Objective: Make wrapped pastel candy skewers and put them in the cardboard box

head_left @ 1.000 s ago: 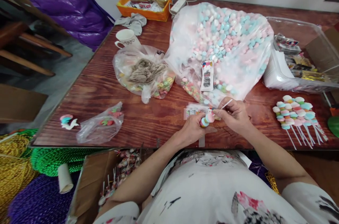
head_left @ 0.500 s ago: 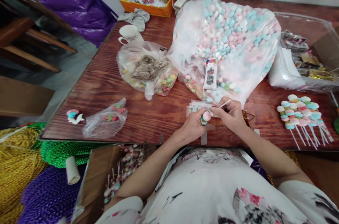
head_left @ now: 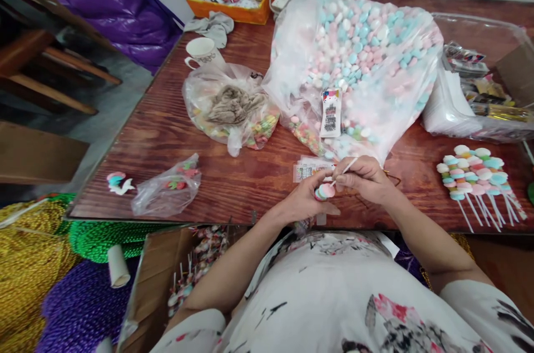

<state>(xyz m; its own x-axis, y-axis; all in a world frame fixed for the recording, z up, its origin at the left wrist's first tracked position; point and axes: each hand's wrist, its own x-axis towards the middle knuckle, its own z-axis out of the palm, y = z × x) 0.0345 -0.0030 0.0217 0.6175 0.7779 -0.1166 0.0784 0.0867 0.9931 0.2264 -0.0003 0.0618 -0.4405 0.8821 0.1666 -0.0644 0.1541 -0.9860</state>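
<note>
Candy stack (head_left: 325, 192) — gripped in left hand (head_left: 306, 197), just beside right hand (head_left: 364, 178) | white stick (head_left: 349, 165) — pinched in right hand, lower end near pink sweet | probably best pushed gently, centred | candy skewers (head_left: 475, 172) right of 2 hands

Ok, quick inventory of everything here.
Candy stack: 1, pastel, left hand
Stick: 1, white, right hand
Candy skewers: several, pastel, right
Large candy bag: 1, clear, centre
Packets: several, white, centre
Smaller candy bag: 1, clear, left
Cloths: 2, brown, grey, left
Mug: 1, white, left
Tray: 1, orange, rear
Tub: 1, clear, right
Crumpled bag: 1, clear, left
Table: 1, brown, centre
Sack: 1, purple, left
Bead bundles: several, gold, green, purple, left
Open box: 1, brown, below table
Left hand: 1, bare, centre
Right hand: 1, bare, centre
</note>
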